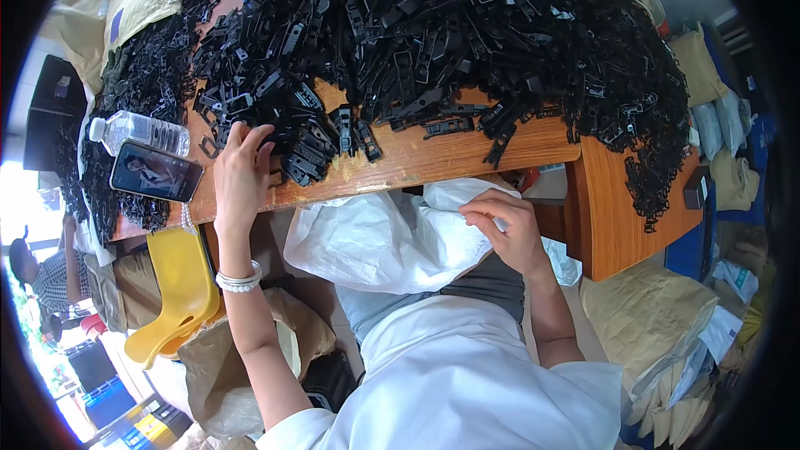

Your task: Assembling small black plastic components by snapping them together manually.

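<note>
My left hand point(239, 179) is at the front edge of the table, its fingers bent and apart, beside a small cluster of black plastic clip-like parts point(308, 158). Nothing shows in its grasp. Above the white woven sack point(358, 242) across my lap hangs my right hand point(510, 229). Its fingers are curled with the thumb close to them; whatever they may hold is too small to make out. A large heap of the same black parts point(400, 42) spreads over the wooden table point(492, 146).
Left of my left hand lie a phone point(156, 171) with a lit screen and a clear plastic bottle point(142, 133). A yellow chair point(179, 292) stands at the left, with a brown paper sack point(225, 375) near it. More sacks point(646, 317) are at the right. Another person point(54, 275) is at far left.
</note>
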The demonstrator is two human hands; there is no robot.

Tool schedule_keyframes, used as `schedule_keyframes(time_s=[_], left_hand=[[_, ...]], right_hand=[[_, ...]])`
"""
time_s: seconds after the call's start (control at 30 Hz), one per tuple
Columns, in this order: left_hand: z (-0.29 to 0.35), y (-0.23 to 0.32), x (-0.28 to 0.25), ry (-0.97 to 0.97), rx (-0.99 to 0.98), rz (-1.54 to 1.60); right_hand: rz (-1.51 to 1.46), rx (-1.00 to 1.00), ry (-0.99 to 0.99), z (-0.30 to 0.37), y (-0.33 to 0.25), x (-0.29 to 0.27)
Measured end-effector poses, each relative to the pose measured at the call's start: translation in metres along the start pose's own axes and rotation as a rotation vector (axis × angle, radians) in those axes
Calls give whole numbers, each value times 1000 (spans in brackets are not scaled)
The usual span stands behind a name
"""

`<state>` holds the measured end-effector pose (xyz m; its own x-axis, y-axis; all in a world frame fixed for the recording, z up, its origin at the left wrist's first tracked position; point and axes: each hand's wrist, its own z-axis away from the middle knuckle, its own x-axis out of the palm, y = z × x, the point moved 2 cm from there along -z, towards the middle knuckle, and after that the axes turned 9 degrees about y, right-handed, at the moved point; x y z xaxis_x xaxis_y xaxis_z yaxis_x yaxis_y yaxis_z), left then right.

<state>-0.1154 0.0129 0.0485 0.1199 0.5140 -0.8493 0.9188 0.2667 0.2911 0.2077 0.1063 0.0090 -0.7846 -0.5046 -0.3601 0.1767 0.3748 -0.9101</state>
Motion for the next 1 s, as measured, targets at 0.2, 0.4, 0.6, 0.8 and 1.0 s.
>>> schedule_keyframes(time_s=[0.2,0.4,0.6,0.8,1.0], left_hand=[[-11,1,-2,-28,109,27],[-6,6,0,179,-2,291],[6,28,23,216,-322,883],[20,86,31,53,-484,1155],[38,108,46,-247,-566,1414]], right_hand=[[32,1,54,0,1,-8],[215,29,490,-13,19,-41],[912,-157,619,-50,30,-66],[1045,-52,495,-59,41,-65],[856,-69,495,-43,36,-62]])
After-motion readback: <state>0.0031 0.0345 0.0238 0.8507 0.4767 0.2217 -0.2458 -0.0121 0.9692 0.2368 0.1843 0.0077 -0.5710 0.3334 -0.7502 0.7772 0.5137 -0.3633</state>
